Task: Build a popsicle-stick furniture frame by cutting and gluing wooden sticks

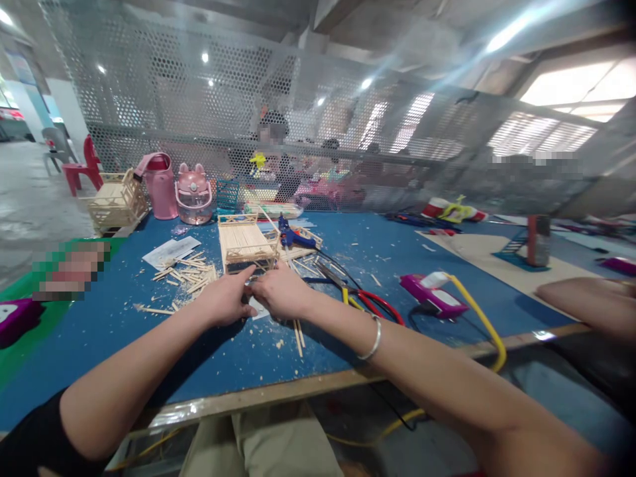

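My left hand (229,296) and my right hand (282,289) meet at the near end of a small model bed-like frame (243,240) built from thin wooden sticks. Fingers of both hands are bent and pinched together, and what lies between them is too small or hidden to name. A silver bangle circles my right wrist. Left of the model lies a pile of cut wooden sticks (191,275). A blue glue gun (293,235) rests just beyond its right side. Red-handled pliers (380,307) lie to the right of my right hand.
A pink bottle (161,189), a clear pink-lidded jug (193,197) and another stick model (116,202) stand at the back left. A purple power strip (433,296) with a yellow cable sits right. A co-worker's arm (586,295) reaches in at far right. Perforated metal screen behind.
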A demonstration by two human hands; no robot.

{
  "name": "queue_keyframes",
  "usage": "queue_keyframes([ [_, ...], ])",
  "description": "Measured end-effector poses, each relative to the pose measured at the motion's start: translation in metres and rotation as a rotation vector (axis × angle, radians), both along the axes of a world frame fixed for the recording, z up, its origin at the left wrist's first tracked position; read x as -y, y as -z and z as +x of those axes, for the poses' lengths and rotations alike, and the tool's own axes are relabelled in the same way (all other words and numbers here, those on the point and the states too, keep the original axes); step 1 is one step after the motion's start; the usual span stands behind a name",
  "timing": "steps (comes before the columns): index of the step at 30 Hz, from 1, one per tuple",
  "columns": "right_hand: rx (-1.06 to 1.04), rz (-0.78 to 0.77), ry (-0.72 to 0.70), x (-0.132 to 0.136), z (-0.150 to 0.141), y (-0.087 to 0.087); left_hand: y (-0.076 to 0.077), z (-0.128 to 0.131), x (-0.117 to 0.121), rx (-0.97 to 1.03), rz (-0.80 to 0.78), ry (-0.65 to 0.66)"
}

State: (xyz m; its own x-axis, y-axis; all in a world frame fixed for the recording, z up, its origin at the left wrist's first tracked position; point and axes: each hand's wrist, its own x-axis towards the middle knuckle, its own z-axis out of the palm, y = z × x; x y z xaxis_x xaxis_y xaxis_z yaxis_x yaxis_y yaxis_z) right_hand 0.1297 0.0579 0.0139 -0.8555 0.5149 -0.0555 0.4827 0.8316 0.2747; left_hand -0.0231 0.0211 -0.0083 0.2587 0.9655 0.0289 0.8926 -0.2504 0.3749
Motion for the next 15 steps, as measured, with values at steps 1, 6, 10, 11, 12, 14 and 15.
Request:
queue_keyframes([
  [1, -0.029, 0.0, 0.006, -0.0007, 0.0004, 0.001, 0.0, 0.0, -0.0003, -0.005, -0.002, -0.006],
  [6, 0.07, -0.031, -0.01, -0.0021, 0.0032, 0.0014, -0.0018, 0.0012, -0.0003, -0.023, -0.032, -0.01],
  [10, -0.007, -0.003, 0.035, -0.0029, 0.0003, -0.0004, -0.0016, 0.0019, 0.0005, -0.034, -0.011, -0.03],
  [11, 0.001, -0.01, 0.038, -0.0031, -0.0008, -0.0009, -0.0014, 0.0019, 0.0006, -0.033, -0.011, -0.033],
  [12, 0.031, -0.022, 0.033, -0.0034, -0.0019, -0.0013, -0.0012, 0.0019, 0.0007, -0.031, -0.013, -0.031],
  [14, 0.103, -0.041, 0.013, -0.0041, -0.0039, -0.0021, -0.0009, 0.0017, 0.0005, -0.029, -0.019, -0.022],
  [15, 0.121, -0.042, 0.009, -0.0047, -0.0048, -0.0025, -0.0009, 0.0016, 0.0003, -0.029, -0.021, -0.019],
])
